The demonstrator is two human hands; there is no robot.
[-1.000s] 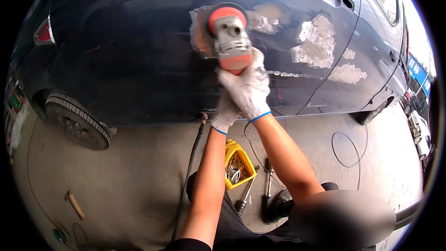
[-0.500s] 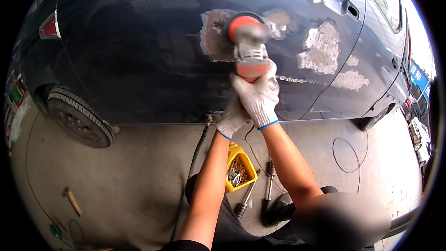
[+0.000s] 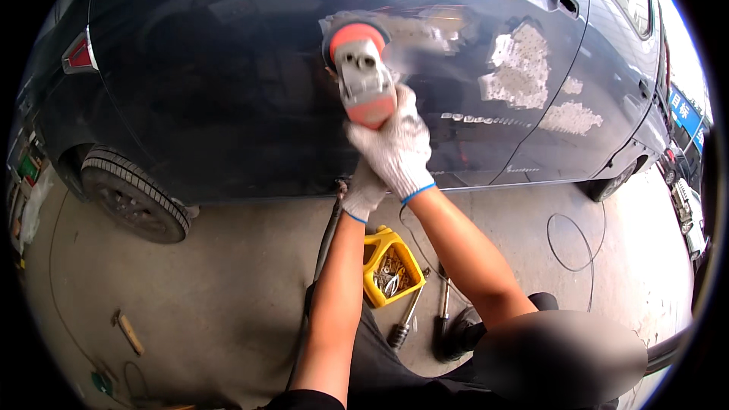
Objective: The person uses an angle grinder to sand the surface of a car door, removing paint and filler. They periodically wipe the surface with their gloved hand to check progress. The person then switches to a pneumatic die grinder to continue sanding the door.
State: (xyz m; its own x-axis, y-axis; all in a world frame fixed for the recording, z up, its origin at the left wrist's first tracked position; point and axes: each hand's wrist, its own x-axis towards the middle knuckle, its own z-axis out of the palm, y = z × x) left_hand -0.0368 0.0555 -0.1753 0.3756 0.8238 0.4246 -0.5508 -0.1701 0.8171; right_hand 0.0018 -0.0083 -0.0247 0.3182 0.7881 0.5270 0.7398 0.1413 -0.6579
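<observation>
**Sander held against dark car panel**

The right hand [image 3: 396,148], in a white knit glove, has its fingers wrapped around the rear of the orange and grey sander [image 3: 363,76], whose pad is pressed flat to the dark car body [image 3: 228,91] beside a sanded patch [image 3: 524,68]. The left hand [image 3: 363,191], gloved too, is closed around the tool's hose below. A yellow parts tray [image 3: 389,269] sits on the concrete floor [image 3: 228,281].

Gloved hands, bare forearms

Both hands wear white knit gloves with blue-edged cuffs: left hand [image 3: 364,191], right hand [image 3: 396,148]. The forearms are uncovered below the gloves; dark clothing shows at the lower edge, with a dark shoe [image 3: 456,334].
</observation>
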